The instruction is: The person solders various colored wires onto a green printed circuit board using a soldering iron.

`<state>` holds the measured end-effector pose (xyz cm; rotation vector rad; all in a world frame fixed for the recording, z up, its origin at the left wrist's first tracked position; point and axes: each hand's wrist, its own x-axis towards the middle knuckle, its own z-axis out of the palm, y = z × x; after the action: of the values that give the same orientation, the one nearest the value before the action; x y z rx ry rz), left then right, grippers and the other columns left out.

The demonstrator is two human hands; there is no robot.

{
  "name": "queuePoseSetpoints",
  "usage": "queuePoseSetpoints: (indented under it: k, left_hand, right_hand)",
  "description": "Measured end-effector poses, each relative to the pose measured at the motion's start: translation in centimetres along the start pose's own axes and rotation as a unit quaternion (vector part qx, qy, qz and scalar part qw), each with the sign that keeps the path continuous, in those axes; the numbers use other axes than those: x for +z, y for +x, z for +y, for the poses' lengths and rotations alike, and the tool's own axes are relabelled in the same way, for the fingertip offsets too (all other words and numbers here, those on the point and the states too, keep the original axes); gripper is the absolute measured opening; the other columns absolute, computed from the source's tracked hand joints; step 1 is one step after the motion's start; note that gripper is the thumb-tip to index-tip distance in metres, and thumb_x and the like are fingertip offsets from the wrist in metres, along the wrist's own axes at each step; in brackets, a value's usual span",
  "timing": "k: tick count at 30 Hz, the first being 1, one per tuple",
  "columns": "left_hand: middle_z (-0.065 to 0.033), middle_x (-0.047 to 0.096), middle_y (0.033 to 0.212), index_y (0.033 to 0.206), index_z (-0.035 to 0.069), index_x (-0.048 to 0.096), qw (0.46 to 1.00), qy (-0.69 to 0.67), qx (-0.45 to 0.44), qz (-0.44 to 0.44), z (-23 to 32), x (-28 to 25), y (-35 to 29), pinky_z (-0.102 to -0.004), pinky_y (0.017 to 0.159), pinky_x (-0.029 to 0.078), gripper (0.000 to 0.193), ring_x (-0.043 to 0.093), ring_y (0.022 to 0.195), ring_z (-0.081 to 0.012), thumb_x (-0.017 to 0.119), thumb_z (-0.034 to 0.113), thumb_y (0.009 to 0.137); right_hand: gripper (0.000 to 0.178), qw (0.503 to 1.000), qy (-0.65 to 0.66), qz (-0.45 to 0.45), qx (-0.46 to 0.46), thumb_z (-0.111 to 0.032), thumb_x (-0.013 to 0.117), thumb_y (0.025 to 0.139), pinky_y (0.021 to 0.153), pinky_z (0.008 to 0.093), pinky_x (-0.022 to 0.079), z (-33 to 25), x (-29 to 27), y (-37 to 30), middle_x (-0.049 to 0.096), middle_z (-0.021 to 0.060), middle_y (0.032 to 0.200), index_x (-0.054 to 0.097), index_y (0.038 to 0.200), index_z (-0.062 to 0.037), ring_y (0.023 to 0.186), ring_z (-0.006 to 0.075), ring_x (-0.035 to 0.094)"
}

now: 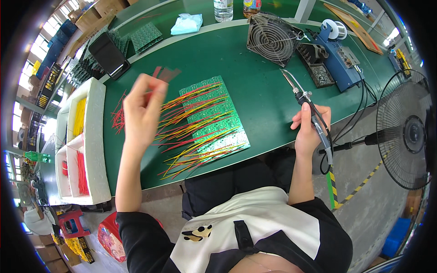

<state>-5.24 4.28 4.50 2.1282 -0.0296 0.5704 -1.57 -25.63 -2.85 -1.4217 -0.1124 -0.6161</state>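
Note:
My right hand [310, 128] grips a soldering iron [315, 119] with a grey handle and a metal wire-feed guide. Its tip points up and away, to the right of a green circuit board panel [223, 116]. Rows of red and yellow wires [195, 132] lie across that panel, their loose ends sticking out to the left. Raised left of the panel, my left hand [146, 107] is closed, with blurred red wires [164, 73] showing past its fingers. A loose pile of red wires [119, 116] rests on the table beside that hand.
A white foam box [98, 141] of yellow and red wires stands at left. Behind are a black phone [109, 54], stacked boards [145, 36], a blue cloth [186, 23] and two bottles. A fume fan [272, 38], blue soldering station [339, 59] and floor fan [412, 129] occupy the right.

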Motion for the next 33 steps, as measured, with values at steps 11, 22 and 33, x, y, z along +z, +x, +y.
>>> queuePoseSetpoints:
  k: [11, 22, 33]
  left_hand:
    - [0.0033, 0.051, 0.067, 0.082, 0.002, 0.065, 0.993, -0.013, -0.017, -0.119, -1.3, 4.8, -1.6, -0.0198, 0.049, 0.029, 0.007, 0.035, 0.054, -0.002, 0.067, 0.001, 0.075]
    - [-0.0007, 0.057, 0.069, 0.079, 0.003, 0.064, 0.995, 0.01, 0.051, -0.089, -0.7, 6.3, -2.2, -0.0215, 0.046, 0.028, 0.004, 0.036, 0.051, -0.005, 0.067, 0.004, 0.076]
    - [-0.0024, 0.059, 0.07, 0.081, 0.004, 0.069, 0.99, 0.04, 0.097, -0.089, -2.0, 6.7, -2.6, -0.0227, 0.042, 0.031, 0.008, 0.041, 0.048, -0.0076, 0.068, 0.004, 0.073]
  right_hand:
    - [0.017, 1.0, 0.007, 0.01, -0.009, -0.009, 0.059, 0.086, 0.04, 0.0203, 0.041, 0.0, 0.0, 0.3, 0.055, 0.0083, 0.059, 0.044, 0.087, -0.002, 0.043, 0.0104, 0.051]
    - [0.018, 0.999, 0.036, 0.007, -0.02, -0.01, 0.059, 0.087, 0.041, 0.0216, 0.042, 0.3, -0.6, -0.2, 0.055, 0.009, 0.059, 0.043, 0.09, -0.0025, 0.043, 0.0119, 0.052]
    - [0.019, 0.995, 0.05, -0.06, 0.058, -0.011, 0.059, 0.086, 0.04, 0.0208, 0.042, -1.4, 0.1, -2.5, 0.056, 0.01, 0.058, 0.043, 0.086, -0.001, 0.041, 0.0112, 0.051]
